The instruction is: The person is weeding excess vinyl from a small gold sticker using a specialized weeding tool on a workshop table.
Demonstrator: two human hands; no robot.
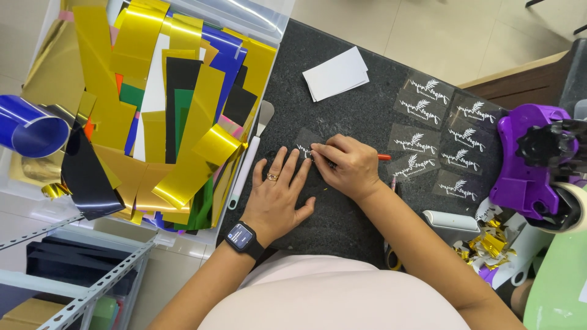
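My left hand (278, 192) lies flat on the dark stone counter (342, 214), fingers spread, pinning down a small clear film piece with white script (304, 143). It wears a ring and a black smartwatch. My right hand (345, 165) is closed around a thin red-tipped tool (384, 157), its point hidden at the film's edge by my fingers. Several more clear film pieces with white script and leaf marks (437, 131) lie in rows just right of my right hand.
A bin of gold, blue, black and green foil sheets (165, 104) fills the left. A white-handled spatula (251, 159) lies beside it. White cards (336, 73) sit at the back. A purple device (529, 165), foil scraps (486, 244) and a white roller (449, 220) crowd the right.
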